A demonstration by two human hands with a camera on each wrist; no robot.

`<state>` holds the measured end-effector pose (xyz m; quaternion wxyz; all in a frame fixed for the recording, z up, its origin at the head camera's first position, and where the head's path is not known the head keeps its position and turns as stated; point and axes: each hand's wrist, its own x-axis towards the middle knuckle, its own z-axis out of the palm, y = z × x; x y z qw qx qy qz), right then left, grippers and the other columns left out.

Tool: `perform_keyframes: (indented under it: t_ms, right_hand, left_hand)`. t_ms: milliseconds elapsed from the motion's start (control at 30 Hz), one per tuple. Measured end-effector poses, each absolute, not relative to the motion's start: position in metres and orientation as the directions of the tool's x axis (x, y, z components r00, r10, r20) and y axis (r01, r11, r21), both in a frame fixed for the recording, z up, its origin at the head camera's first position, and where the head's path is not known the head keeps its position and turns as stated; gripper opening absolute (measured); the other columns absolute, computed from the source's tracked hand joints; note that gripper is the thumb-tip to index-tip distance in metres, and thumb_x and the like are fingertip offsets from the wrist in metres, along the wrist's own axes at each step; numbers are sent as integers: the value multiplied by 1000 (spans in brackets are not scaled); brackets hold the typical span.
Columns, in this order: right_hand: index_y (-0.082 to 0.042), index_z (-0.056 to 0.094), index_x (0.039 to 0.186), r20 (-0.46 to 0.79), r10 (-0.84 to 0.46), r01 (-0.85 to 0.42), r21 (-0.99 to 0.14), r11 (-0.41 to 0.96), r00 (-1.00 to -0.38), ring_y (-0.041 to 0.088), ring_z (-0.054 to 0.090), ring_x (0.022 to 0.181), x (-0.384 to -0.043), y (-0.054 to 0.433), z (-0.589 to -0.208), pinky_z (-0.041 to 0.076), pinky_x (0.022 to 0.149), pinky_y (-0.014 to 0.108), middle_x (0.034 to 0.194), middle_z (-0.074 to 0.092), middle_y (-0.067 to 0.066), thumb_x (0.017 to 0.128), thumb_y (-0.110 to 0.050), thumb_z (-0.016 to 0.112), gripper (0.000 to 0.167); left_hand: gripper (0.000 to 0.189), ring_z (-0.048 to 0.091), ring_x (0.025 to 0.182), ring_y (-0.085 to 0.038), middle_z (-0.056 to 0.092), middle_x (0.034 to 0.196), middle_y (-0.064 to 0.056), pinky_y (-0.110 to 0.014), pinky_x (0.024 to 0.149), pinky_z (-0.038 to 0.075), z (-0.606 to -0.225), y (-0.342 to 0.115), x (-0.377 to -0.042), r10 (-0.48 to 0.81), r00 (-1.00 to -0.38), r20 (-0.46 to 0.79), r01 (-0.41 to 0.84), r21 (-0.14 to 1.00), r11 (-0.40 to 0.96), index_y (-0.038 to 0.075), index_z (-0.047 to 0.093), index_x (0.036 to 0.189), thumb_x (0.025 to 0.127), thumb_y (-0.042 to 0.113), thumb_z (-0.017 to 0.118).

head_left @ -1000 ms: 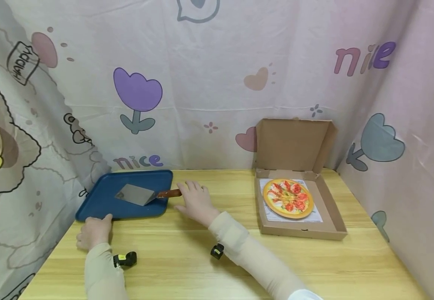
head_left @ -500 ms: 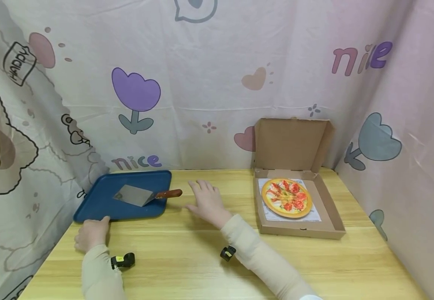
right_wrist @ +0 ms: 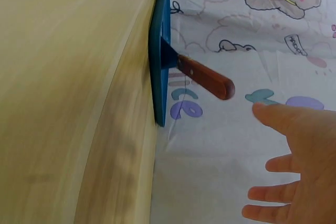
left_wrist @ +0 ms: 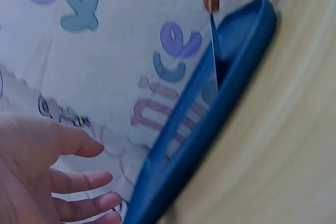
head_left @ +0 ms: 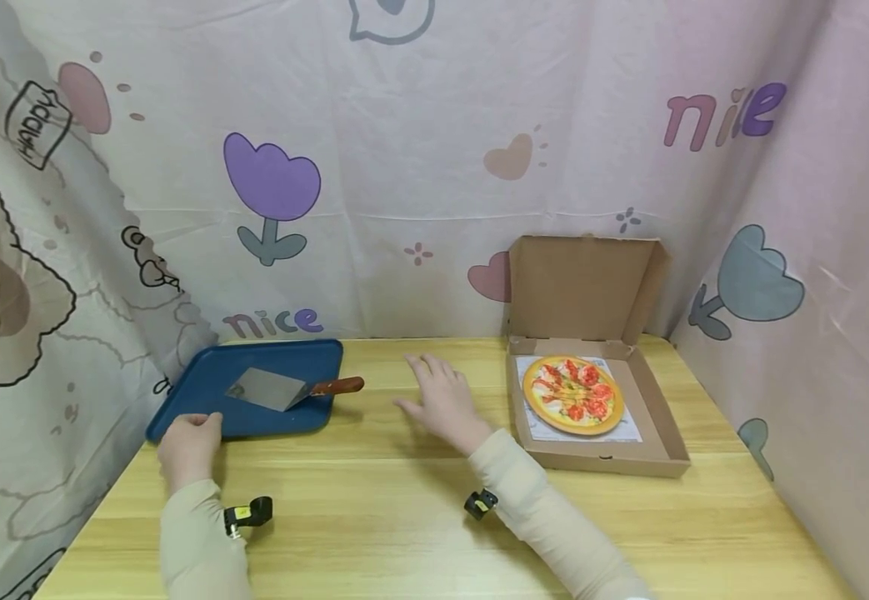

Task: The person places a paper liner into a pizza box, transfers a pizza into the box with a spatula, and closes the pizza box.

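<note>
since the earlier frames the right hand (head_left: 445,402) had slid rightward across the table (head_left: 419,517), away from the wooden handle (head_left: 338,386) it had been beside, and now hovered between the tray and the pizza box (head_left: 599,450), nearer the box. its fingers were spread and straight, holding nothing; the right wrist view showed the same splayed fingers (right_wrist: 286,121) with the handle (right_wrist: 206,79) apart from them. the left hand (head_left: 190,446) had crept forward a little to the near edge of the blue tray (head_left: 292,354), its fingertips at the rim. whether they actually touched it could not be told; in the left wrist view the fingers (left_wrist: 79,182) lay loosely extended beside the tray's corner (left_wrist: 173,166), gripping nothing.

the spatula (head_left: 272,389) lay flat in the tray with its metal blade on the blue surface and its handle poking out over the right rim, which left it easy to grasp from that side. the hand at the tray's near edge looked placed to steady it. the box sat at the right of the table with its lid (head_left: 584,287) standing open against the curtain (head_left: 404,167), so the small pizza (head_left: 573,395) on its paper sheet was reachable from above. a wrist camera (head_left: 248,513) showed on the left sleeve.
</note>
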<state>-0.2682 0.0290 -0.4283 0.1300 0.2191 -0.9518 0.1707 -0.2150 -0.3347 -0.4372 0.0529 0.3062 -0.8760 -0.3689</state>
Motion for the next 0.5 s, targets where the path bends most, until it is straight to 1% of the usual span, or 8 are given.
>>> perform_keyframes:
  t_ms: [67, 200, 400, 500]
  right_hand:
    - [-18, 34, 151, 327, -362, -456, -284, 844, -873, 32, 45, 135, -269, 34, -429, 43, 106, 53, 147, 46, 15, 90, -56, 60, 77]
    - [-16, 35, 150, 328, -339, -442, -325, 836, -882, 33, 44, 136, -269, 44, -430, 40, 107, 55, 148, 45, 15, 93, -54, 55, 71]
    - [-16, 37, 150, 329, -292, -406, -364, 838, -898, 35, 43, 137, -270, 64, -431, 37, 109, 57, 149, 44, 14, 97, -58, 45, 68]
    - [-16, 39, 149, 354, -260, -390, -370, 843, -898, 36, 45, 135, -271, 75, -431, 39, 108, 57, 147, 46, 15, 97, -57, 45, 66]
  left_hand:
    - [61, 38, 125, -54, 45, 139, -33, -65, 97, 35, -432, -328, -216, -569, -816, -105, -472, 689, 550, -4, 46, 138, 100, 43, 37]
    - [63, 40, 126, -53, 46, 140, -32, -64, 100, 36, -423, -312, -221, -563, -826, -38, -424, 699, 576, -4, 43, 142, 101, 44, 35]
    - [66, 45, 124, -50, 48, 139, -29, -63, 98, 39, -410, -283, -225, -540, -841, 36, -363, 703, 611, 2, 43, 144, 101, 51, 34]
    - [67, 43, 125, -49, 47, 141, -28, -65, 99, 37, -403, -269, -228, -501, -862, 76, -309, 705, 638, 4, 41, 146, 101, 53, 36]
